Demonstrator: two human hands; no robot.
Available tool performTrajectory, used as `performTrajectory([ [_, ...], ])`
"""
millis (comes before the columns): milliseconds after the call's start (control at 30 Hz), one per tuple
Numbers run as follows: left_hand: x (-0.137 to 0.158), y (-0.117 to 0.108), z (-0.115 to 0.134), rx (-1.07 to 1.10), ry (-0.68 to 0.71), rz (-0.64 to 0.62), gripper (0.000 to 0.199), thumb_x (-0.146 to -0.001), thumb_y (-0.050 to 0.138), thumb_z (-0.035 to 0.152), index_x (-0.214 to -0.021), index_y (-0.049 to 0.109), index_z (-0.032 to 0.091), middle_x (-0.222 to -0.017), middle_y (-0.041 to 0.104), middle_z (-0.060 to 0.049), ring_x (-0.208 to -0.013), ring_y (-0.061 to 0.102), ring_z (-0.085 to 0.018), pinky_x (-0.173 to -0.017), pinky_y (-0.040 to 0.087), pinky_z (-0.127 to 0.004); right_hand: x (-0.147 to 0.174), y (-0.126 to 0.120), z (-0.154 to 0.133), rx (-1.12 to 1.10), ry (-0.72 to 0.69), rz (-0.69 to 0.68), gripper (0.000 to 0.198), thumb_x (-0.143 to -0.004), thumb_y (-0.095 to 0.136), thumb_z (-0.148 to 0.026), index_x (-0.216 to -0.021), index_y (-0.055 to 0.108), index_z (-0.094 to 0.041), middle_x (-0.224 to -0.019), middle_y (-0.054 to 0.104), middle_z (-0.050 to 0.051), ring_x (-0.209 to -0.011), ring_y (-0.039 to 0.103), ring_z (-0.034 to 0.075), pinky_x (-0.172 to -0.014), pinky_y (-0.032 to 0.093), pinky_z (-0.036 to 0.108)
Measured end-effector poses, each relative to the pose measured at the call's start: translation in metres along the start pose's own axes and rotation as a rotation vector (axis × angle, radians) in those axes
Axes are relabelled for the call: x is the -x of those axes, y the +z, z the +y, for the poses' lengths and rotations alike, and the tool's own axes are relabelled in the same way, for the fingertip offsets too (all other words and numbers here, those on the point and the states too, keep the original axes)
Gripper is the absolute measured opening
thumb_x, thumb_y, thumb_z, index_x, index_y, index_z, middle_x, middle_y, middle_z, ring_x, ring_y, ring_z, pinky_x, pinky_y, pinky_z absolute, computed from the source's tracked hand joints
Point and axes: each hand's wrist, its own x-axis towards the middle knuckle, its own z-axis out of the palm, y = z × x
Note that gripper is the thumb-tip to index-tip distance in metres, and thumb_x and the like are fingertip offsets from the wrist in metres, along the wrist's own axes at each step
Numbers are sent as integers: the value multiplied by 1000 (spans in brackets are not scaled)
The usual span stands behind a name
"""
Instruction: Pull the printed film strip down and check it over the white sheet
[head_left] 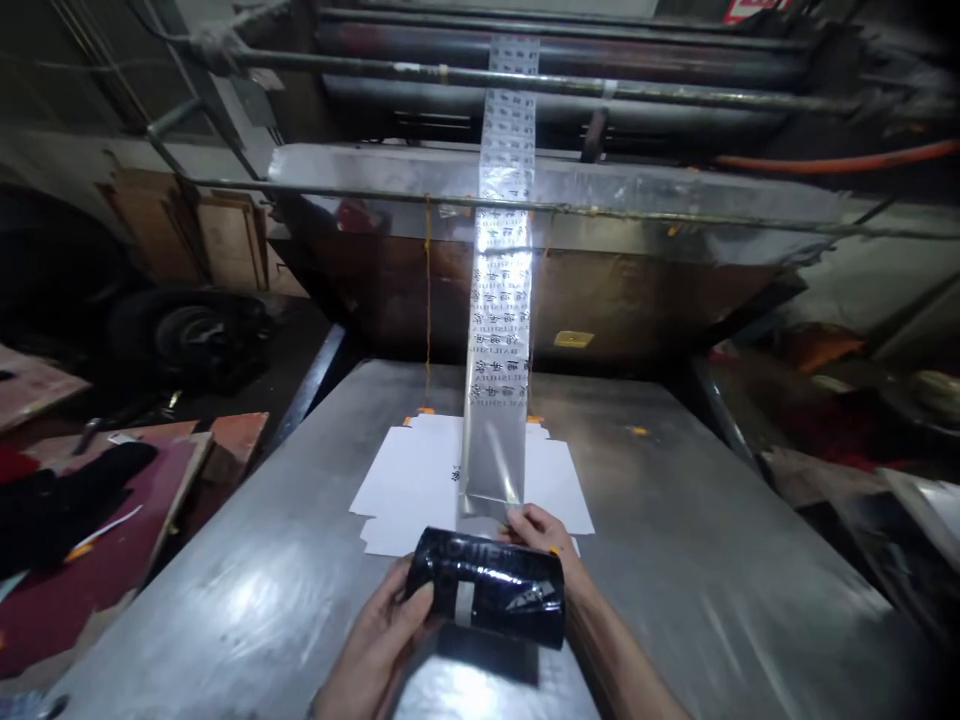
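My left hand (386, 630) grips the left end of a shiny black roll of foil (487, 590), thumb on its front, above the metal table. Beyond the roll, my right hand (536, 530) pinches the lower right corner of a clear film strip (495, 440) printed with dark characters. The strip runs up over the bars to the machine's rollers. Under it lies a white die-cut cardboard sheet (405, 470) with a small dark print. The roll's right end is in front of my right wrist; whether they touch, I cannot tell.
Metal bars (360, 195) cross in front of a tilted machine plate (637, 290). Orange tabs (426, 411) sit at the cardboard's far edge. A reddish board (75, 590) with dark cloth stands at left, beside a dark wheel (184, 330). An orange hose (840, 162) hangs at upper right.
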Motion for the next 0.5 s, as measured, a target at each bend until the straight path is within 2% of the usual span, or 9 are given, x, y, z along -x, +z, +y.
performTrajectory([
  [200, -17, 19, -13, 68, -28, 48, 34, -86, 67, 27, -119, 63, 28, -118, 66, -4, -113, 59, -20, -85, 52, -23, 0, -17, -5, -22, 36, -57, 49, -70, 77, -55, -69, 48, -15, -58, 42, -5, -52, 38, 7, -50, 29, 18],
  [333, -30, 20, -14, 68, -45, 95, 36, -85, 68, 28, -120, 63, 28, -116, 67, -4, -109, 61, -19, -84, 52, -21, 2, -25, -11, -16, 39, -102, 40, -65, 81, -47, -70, 58, -14, -63, 50, -2, -60, 44, 9, -56, 36, 19],
  [400, -38, 19, -11, 58, -53, 126, 38, -84, 69, 30, -121, 62, 28, -115, 68, -4, -107, 62, -19, -86, 52, -22, 3, -27, -9, -100, 35, -103, 42, -65, 79, -53, -74, 64, -15, -67, 54, -1, -65, 48, 11, -61, 41, 20],
  [500, -52, 16, -6, 46, -79, 157, 42, -82, 71, 32, -122, 62, 28, -111, 69, -4, -105, 62, -20, -92, 50, -26, -1, -28, -1, -116, 31, -28, 59, -72, 61, -75, -76, 68, -16, -69, 58, 3, -67, 51, 14, -61, 44, 23],
])
